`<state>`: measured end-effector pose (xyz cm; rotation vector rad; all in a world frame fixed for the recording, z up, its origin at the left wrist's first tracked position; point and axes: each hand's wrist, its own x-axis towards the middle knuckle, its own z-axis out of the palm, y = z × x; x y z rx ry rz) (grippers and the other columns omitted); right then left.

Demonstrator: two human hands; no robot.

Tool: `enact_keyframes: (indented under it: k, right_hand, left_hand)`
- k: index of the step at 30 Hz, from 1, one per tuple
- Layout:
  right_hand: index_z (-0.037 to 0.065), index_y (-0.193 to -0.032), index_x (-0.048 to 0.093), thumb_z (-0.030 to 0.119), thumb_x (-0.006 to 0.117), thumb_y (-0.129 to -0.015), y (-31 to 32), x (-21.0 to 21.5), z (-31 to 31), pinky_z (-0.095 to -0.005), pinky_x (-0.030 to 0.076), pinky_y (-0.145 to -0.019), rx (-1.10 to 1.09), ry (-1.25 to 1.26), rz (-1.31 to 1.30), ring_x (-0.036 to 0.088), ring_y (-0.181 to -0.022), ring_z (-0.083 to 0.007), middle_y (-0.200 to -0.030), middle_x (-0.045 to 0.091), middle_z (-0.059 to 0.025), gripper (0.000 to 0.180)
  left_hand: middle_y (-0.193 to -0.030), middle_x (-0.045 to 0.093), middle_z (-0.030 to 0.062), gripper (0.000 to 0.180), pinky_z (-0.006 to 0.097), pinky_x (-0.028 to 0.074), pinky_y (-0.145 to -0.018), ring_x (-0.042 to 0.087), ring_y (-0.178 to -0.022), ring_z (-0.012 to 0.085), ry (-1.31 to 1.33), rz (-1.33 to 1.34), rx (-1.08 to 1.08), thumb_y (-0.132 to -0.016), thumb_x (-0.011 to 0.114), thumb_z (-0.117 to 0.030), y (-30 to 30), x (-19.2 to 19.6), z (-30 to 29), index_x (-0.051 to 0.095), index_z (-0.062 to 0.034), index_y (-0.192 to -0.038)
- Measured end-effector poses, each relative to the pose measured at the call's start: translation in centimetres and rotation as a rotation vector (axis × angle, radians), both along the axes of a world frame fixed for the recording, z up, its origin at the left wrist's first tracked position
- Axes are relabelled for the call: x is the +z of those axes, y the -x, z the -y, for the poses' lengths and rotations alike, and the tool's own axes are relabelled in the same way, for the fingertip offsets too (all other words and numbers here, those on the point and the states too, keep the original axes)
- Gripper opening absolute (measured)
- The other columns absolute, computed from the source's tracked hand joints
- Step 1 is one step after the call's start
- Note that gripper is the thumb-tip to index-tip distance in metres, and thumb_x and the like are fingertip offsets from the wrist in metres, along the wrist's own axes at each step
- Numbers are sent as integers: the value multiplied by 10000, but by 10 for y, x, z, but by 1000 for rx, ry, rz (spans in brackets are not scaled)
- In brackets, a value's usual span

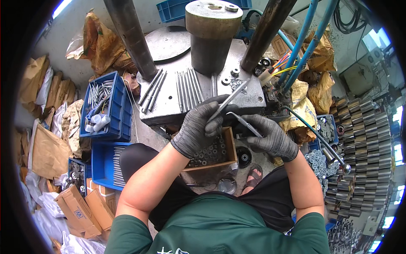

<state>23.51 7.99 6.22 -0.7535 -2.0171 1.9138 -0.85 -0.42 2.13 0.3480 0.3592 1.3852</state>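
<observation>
Metal rod (231, 96) up in the left hand, slanting up and to the right, crossing the front edge of the metal table (164, 113) in this view. Far left now: blue crate (121, 101) packed with rods and pale pieces, and below it a blue tray (100, 163) with thin rods (119, 167) lined along its right side. On to the table: a few dark rods (153, 91) lie near the left edge, and a row of rods (189, 89) reaches toward the front edge. Here's the left hand (196, 125), gloved, fingers curled tight around the metal rod's lower end. Below it, a wooden box (230, 146) full of small round parts. Toward the back edge, a thick metal cylinder (211, 38) stands upright; small rings (235, 73) sit nearer the right edge. And the right hand (272, 137), gloved too, fingers closed on a hooked tool (249, 126), its bent tip just beside the rod, contact impossible to tell. Far right, stacked metal tubes (363, 148) rise in rows.
</observation>
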Motion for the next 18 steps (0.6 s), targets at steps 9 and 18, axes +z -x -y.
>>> enact_keyframes:
  k: [9, 18]
  right_hand:
    - [17, -1156, 620, -22, 675, -716, 4, -19, -38, -449, 534, -908, -131, -978, 206, 635, -1033, -410, -1091, 646, -209, 445]
    - [43, -1119, 630, -1, 741, -667, 22, -37, -57, -479, 487, -966, -52, -1258, 273, 589, -1109, -410, -1224, 652, -166, 467]
  left_hand:
    - [-1036, 680, 71, 494, 194, 453, -561, 524, -660, 58, 39, 29, 177, -1045, 524, -123, 6, -6, -3, 429, -78, -1528]
    - [-856, 587, 6, 457, 194, 412, -538, 467, -593, 49, -67, -20, 157, -1049, 530, -124, 0, -3, -1, 453, -61, -1495]
